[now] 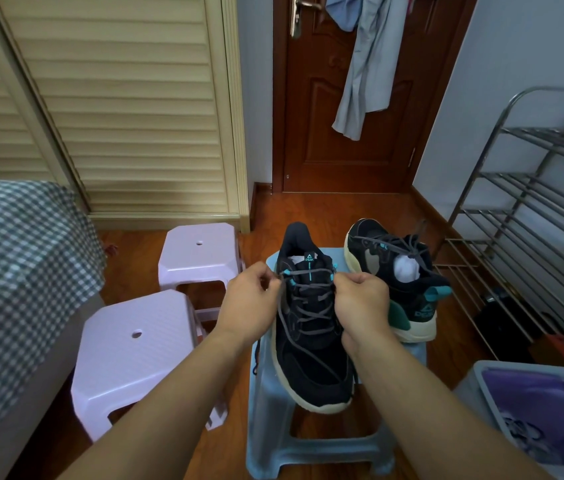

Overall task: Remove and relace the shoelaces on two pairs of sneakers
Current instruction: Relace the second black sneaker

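Sneaker (311,341) sat on blue stool (273,393) | left hand (249,306), right hand (363,306) each pinched grey lace (308,273) | far-right sneaker (401,271) held white stuffing (406,268) | near-right bin (474,393) held purple bag (533,403)

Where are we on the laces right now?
Near sneaker on the blue stool is laced up to its top eyelets. Left hand and right hand pinch its grey lace ends there. The far sneaker has laces in, loosely. No second pair is visible.

Two sneakers (311,327) side by side on stool (308,452)
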`<state>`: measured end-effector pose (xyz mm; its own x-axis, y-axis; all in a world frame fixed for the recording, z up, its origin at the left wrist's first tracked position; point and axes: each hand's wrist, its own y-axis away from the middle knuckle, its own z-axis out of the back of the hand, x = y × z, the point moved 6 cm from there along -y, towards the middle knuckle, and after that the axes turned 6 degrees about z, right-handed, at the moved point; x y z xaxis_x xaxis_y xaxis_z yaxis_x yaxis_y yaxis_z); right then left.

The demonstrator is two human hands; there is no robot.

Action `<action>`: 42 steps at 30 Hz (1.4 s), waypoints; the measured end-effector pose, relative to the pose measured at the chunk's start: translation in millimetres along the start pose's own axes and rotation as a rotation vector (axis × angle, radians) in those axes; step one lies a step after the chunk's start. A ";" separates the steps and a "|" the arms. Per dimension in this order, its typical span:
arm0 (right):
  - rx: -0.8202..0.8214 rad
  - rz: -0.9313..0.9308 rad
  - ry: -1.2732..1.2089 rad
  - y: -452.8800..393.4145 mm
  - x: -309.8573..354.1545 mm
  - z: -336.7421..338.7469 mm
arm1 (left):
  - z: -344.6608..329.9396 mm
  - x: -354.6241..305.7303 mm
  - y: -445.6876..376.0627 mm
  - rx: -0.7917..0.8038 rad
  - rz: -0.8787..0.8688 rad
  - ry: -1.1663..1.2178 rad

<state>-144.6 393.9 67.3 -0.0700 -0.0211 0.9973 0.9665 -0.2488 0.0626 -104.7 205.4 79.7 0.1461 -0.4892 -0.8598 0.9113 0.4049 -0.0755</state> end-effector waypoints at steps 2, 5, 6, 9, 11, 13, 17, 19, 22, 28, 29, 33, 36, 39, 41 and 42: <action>-0.003 -0.010 -0.033 0.6 0.5 0.7 | -1.0 0.0 3.7 0.017 -0.024 -0.012; -0.020 -0.017 -0.061 -0.7 -0.7 0.2 | -1.6 -0.1 6.7 0.031 -0.056 -0.017; -0.024 -0.020 -0.063 -0.9 -1.4 -0.7 | -1.5 1.1 6.6 0.036 -0.054 -0.014; -0.020 -0.044 -0.097 -4.3 -5.7 -4.4 | -1.1 4.4 6.3 0.053 -0.034 0.004; -0.018 -0.054 -0.110 -7.1 -4.3 -5.4 | -1.0 4.8 6.7 0.059 -0.038 0.000; -0.018 -0.037 -0.098 -10.6 -0.5 -5.7 | -0.3 4.6 7.2 0.059 -0.047 -0.001; 0.034 0.078 0.057 -23.5 10.2 -5.1 | -0.5 3.5 7.6 0.068 -0.052 -0.017; 0.125 0.160 0.211 -30.6 20.1 -7.3 | 0.1 2.6 8.0 0.065 -0.063 -0.033; 0.172 0.242 0.368 -39.0 35.8 -5.7 | 0.1 1.1 8.5 0.066 -0.078 -0.042; 0.104 0.685 0.131 -11.7 120.4 10.7 | -0.1 -3.2 8.2 0.092 -0.064 -0.035; 0.118 0.737 0.029 -3.2 135.2 14.6 | 0.3 -3.3 6.6 0.091 -0.043 -0.049; 0.330 0.833 -0.250 29.4 175.4 16.5 | 14.2 -19.4 4.9 -0.024 -0.036 0.090; 0.541 0.800 -0.198 47.1 178.5 -0.1 | 20.5 -60.8 14.0 -0.004 -0.286 0.151; 0.681 0.683 -0.167 49.4 158.9 -17.2 | 6.7 -86.9 20.3 0.154 -0.389 0.151; 0.631 0.593 -0.182 32.9 140.2 -18.1 | 0.9 -85.4 17.2 0.175 -0.320 0.205; 0.559 0.571 -0.137 19.8 129.6 -14.5 | 1.6 -82.5 14.8 0.168 -0.258 0.268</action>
<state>-138.0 372.2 197.2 0.4676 0.1294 0.8744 0.8269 0.2856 -0.4844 -102.7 250.5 150.3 -0.1804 -0.3302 -0.9265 0.9585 0.1523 -0.2409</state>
